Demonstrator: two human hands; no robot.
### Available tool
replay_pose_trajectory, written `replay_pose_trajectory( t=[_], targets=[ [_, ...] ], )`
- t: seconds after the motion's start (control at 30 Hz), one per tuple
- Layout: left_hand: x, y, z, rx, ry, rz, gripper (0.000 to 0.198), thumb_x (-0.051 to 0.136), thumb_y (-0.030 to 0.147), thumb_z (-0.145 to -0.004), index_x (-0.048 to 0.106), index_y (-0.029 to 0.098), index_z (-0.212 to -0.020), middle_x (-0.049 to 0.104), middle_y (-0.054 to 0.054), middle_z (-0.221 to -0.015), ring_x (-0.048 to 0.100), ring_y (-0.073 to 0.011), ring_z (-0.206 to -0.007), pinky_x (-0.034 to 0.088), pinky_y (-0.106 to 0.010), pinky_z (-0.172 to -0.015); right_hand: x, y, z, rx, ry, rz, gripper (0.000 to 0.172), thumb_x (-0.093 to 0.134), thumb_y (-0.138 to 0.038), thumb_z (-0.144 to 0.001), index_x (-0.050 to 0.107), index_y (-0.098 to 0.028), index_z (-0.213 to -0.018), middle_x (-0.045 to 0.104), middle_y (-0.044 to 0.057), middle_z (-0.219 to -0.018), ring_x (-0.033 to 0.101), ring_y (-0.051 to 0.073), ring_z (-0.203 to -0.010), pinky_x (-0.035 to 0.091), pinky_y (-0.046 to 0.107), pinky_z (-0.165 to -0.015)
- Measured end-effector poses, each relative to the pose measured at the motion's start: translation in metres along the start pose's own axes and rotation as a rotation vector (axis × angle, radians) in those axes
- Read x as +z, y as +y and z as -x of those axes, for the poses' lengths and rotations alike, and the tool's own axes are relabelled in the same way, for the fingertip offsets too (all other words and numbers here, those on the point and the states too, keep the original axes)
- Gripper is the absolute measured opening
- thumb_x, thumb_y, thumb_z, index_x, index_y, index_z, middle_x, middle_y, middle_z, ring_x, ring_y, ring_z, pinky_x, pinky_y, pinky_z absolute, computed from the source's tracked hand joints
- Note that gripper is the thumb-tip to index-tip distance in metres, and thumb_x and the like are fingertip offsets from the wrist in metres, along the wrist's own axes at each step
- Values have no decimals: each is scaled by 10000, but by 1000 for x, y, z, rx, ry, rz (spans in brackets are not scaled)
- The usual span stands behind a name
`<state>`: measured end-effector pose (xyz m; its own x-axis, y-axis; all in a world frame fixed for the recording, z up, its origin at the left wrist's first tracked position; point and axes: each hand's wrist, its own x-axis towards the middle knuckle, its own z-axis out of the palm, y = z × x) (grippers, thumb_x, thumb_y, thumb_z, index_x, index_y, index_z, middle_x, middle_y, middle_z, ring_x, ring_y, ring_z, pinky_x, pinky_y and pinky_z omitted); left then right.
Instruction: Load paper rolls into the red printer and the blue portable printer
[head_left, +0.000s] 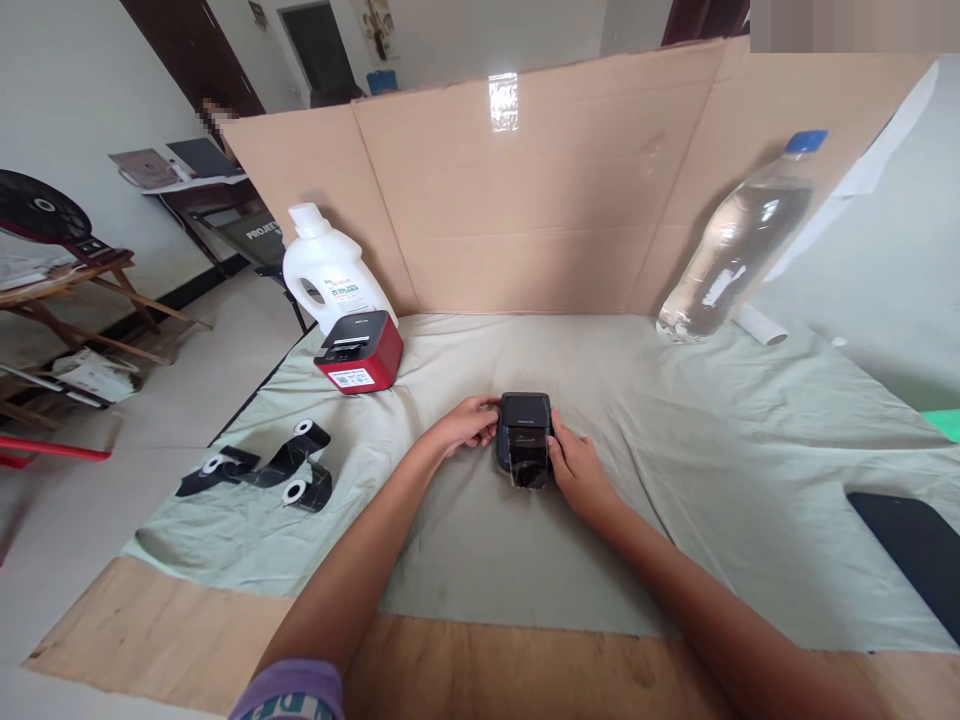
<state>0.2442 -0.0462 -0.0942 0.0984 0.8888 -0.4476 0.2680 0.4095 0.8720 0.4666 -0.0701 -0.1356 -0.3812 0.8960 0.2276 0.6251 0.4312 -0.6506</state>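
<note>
A small black label printer [524, 424] rests on the pale green cloth [697, 440] in the middle of the table, its front lid hanging open toward me. My left hand [465, 424] grips its left side with curled fingers. My right hand [575, 472] presses against its right side, fingers closed on the body. To the left lie several black paper rolls [277, 470] with white cores, apart from both hands.
A red and black printer [360, 352] stands at the back left before a white jug [328, 270]. A clear water bottle [739, 240] leans on the cardboard backdrop [525, 190]. A dark flat thing [911, 545] lies at the right edge. Wooden tabletop [480, 670] shows near me.
</note>
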Motion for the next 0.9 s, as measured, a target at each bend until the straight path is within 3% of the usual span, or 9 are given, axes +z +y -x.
replay_pose_trajectory(
  t=[0.23,0.67,0.9],
  targets=[
    [0,1,0,-18,3,5,525,571,192,-796,531,194,-1320,541,63,-603,475,-61,-435,195,-162,-390,0,1,0,-1,-8,-16,565,228,-345,-1015,340,-173,-1541,644,150,-1334,655,297,-1086,452,475,-916],
    [1,1,2,-1,2,13,518,550,177,-804,528,187,-1322,531,60,-595,480,-62,-434,193,-156,-381,-6,-4,0,87,-36,-33,602,255,-384,-994,354,-135,-1533,719,153,-1156,668,283,-993,448,459,-953],
    [2,2,2,-6,-2,11,518,559,181,-800,531,190,-1317,526,60,-593,476,-63,-434,186,-156,-381,-6,-4,1,103,-28,-55,618,255,-418,-989,365,-129,-1524,715,152,-1166,655,289,-1015,432,470,-987]
  ],
)
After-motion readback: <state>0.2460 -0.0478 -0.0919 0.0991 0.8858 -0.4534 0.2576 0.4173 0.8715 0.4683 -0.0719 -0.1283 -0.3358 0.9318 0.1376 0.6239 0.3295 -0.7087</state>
